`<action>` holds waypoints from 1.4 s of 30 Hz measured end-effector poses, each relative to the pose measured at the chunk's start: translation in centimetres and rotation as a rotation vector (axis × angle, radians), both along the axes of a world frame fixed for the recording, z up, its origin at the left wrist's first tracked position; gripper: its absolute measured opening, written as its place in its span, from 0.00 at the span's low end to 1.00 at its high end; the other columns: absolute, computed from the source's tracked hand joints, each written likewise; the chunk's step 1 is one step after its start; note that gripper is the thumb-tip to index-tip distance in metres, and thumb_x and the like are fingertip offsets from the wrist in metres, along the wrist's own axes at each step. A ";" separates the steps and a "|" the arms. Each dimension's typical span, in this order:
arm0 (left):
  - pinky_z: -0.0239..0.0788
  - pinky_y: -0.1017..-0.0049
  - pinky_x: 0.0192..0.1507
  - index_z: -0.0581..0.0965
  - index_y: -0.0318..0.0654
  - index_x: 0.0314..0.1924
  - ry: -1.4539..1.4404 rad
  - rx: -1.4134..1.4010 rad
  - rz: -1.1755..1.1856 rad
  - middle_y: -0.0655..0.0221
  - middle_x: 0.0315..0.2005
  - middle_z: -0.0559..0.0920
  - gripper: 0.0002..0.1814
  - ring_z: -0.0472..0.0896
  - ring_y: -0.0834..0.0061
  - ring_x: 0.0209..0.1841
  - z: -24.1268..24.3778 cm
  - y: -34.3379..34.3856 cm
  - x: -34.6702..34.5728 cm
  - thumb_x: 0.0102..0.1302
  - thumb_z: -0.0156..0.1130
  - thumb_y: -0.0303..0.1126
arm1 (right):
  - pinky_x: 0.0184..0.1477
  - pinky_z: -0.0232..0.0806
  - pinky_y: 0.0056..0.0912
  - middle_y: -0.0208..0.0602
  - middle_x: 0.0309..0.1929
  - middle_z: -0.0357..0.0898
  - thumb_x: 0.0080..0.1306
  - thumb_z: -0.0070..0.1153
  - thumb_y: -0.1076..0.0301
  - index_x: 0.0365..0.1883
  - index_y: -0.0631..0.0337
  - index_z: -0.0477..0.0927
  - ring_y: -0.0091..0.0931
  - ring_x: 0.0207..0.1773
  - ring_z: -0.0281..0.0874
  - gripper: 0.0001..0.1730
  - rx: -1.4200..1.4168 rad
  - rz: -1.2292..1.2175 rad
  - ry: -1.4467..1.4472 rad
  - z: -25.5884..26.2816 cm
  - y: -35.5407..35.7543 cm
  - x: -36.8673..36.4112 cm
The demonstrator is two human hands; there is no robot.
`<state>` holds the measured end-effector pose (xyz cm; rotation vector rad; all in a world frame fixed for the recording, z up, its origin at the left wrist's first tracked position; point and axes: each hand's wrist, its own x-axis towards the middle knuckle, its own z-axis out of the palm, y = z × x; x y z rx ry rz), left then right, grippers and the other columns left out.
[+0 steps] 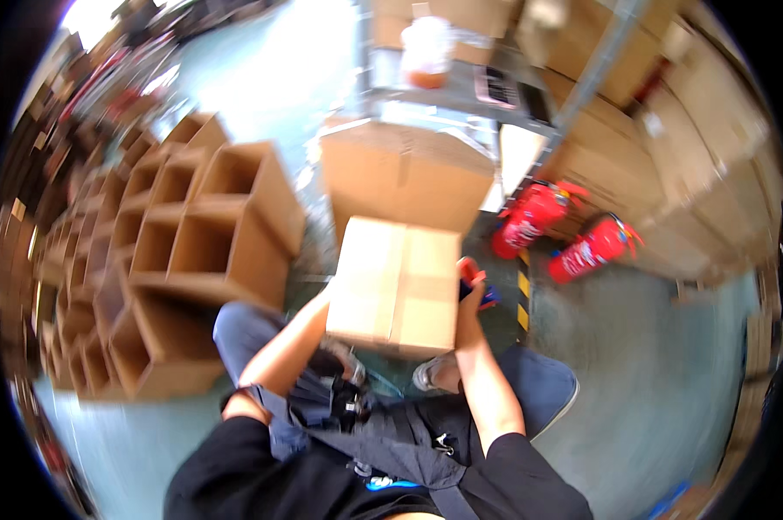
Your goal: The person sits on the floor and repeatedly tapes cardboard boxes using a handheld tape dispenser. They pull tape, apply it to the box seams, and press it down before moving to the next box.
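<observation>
A closed cardboard box with a strip of tape down its top is held before me, above my feet. My left hand grips its left side, the fingers mostly hidden by the box. On the opposite side, my right hand presses against the box. A red and blue object shows at the right hand's fingers; whether it is held too is unclear. Just beyond the held box stands a larger cardboard carton, its near side facing me.
Open cardboard boxes are stacked on my left. Two red fire extinguishers are at the right, near yellow-black floor tape. A metal shelf ahead bears a plastic cup and a phone. Large cartons line the right.
</observation>
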<state>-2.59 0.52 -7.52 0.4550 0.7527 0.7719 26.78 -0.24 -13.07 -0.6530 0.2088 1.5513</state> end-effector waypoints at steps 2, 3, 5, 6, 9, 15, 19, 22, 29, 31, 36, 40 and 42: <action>0.74 0.65 0.53 0.71 0.35 0.62 0.104 0.201 0.081 0.61 0.52 0.81 0.35 0.81 0.66 0.51 6.9 -2.2 -4.4 0.66 0.62 0.54 | 0.58 0.70 0.46 0.39 0.57 0.77 0.67 0.39 0.36 0.58 0.54 0.76 0.38 0.58 0.76 0.35 0.180 0.079 -0.122 9.2 -1.2 -4.0; 0.74 0.65 0.53 0.71 0.35 0.62 0.153 0.298 0.126 0.61 0.52 0.81 0.35 0.81 0.66 0.51 10.4 -3.3 -6.3 0.66 0.62 0.54 | 0.59 0.70 0.45 0.40 0.58 0.77 0.67 0.39 0.35 0.58 0.56 0.76 0.37 0.59 0.75 0.36 0.260 0.098 -0.175 14.1 -2.2 -6.0; 0.74 0.66 0.54 0.71 0.35 0.63 0.261 0.522 0.228 0.61 0.52 0.81 0.35 0.81 0.67 0.51 17.3 -5.3 -10.8 0.65 0.63 0.54 | 0.61 0.69 0.42 0.41 0.60 0.75 0.66 0.41 0.32 0.62 0.58 0.72 0.36 0.61 0.74 0.41 0.316 0.103 -0.197 22.9 -4.5 -10.5; 0.74 0.66 0.54 0.70 0.35 0.63 0.338 0.620 0.290 0.61 0.52 0.81 0.35 0.81 0.67 0.51 20.8 -7.2 -13.5 0.65 0.63 0.54 | 0.61 0.68 0.41 0.40 0.62 0.74 0.67 0.41 0.32 0.64 0.59 0.70 0.36 0.61 0.74 0.42 0.346 0.151 0.000 23.7 -5.2 -12.2; 0.74 0.66 0.54 0.70 0.34 0.63 0.609 0.875 0.459 0.61 0.53 0.80 0.36 0.80 0.67 0.51 27.7 -15.2 -22.1 0.65 0.64 0.53 | 0.65 0.65 0.42 0.40 0.64 0.71 0.66 0.46 0.37 0.67 0.58 0.66 0.36 0.65 0.71 0.41 0.585 0.212 -0.042 30.2 -9.7 -19.2; 0.73 0.67 0.56 0.69 0.34 0.64 1.086 0.976 0.622 0.61 0.54 0.80 0.38 0.80 0.67 0.52 27.0 -28.6 -32.4 0.63 0.67 0.52 | 0.67 0.61 0.39 0.31 0.59 0.74 0.64 0.52 0.43 0.63 0.54 0.69 0.29 0.64 0.70 0.34 0.678 0.404 -0.031 28.5 -15.6 -32.8; 0.53 0.72 0.71 0.58 0.33 0.73 0.938 0.743 0.971 0.63 0.67 0.69 0.40 0.65 0.73 0.70 16.2 -31.8 -38.3 0.68 0.65 0.40 | 0.52 0.66 0.29 0.27 0.38 0.74 0.67 0.53 0.54 0.45 0.55 0.74 0.21 0.43 0.72 0.16 0.545 0.561 0.027 23.9 -15.8 -35.4; 0.53 0.72 0.72 0.58 0.34 0.73 0.758 0.689 1.041 0.65 0.68 0.69 0.35 0.64 0.74 0.70 8.9 -31.3 -40.3 0.71 0.61 0.36 | 0.57 0.69 0.36 0.30 0.50 0.77 0.66 0.54 0.52 0.56 0.57 0.72 0.26 0.53 0.75 0.25 0.677 0.753 -0.046 18.9 -14.0 -37.0; 0.53 0.72 0.72 0.57 0.40 0.74 0.417 0.790 1.156 0.69 0.69 0.67 0.34 0.62 0.74 0.72 7.8 -28.0 -40.0 0.71 0.57 0.27 | 0.50 0.66 0.27 0.27 0.40 0.74 0.68 0.55 0.58 0.50 0.55 0.75 0.21 0.44 0.72 0.16 0.728 0.900 -0.073 19.6 -13.2 -42.3; 0.54 0.71 0.72 0.57 0.40 0.74 0.702 0.779 1.144 0.67 0.70 0.66 0.34 0.62 0.73 0.72 7.3 -27.6 -40.9 0.71 0.59 0.27 | 0.51 0.66 0.27 0.26 0.41 0.75 0.67 0.57 0.57 0.52 0.54 0.75 0.21 0.44 0.72 0.18 0.654 0.856 -0.061 18.9 -12.9 -43.2; 0.48 0.44 0.70 0.51 0.39 0.75 0.685 0.050 1.304 0.58 0.75 0.52 0.42 0.52 0.52 0.75 2.5 -26.8 -36.8 0.70 0.58 0.48 | 0.49 0.69 0.28 0.27 0.39 0.76 0.67 0.57 0.58 0.49 0.57 0.75 0.21 0.40 0.73 0.17 0.581 0.806 -0.173 16.8 -12.0 -40.0; 0.36 0.37 0.72 0.44 0.40 0.76 -0.574 -0.655 1.097 0.49 0.76 0.35 0.57 0.41 0.43 0.76 1.7 -26.2 -28.4 0.62 0.44 0.75 | 0.46 0.68 0.28 0.28 0.36 0.75 0.66 0.56 0.58 0.47 0.59 0.73 0.21 0.37 0.73 0.17 0.655 0.772 -0.275 19.4 -12.3 -35.4; 0.38 0.38 0.72 0.44 0.39 0.76 -0.874 -0.377 1.125 0.46 0.75 0.41 0.55 0.44 0.43 0.76 -7.2 -24.7 -26.9 0.64 0.35 0.76 | 0.47 0.67 0.27 0.30 0.36 0.74 0.66 0.55 0.57 0.47 0.60 0.72 0.22 0.38 0.72 0.18 0.669 0.780 -0.332 20.0 -12.6 -33.4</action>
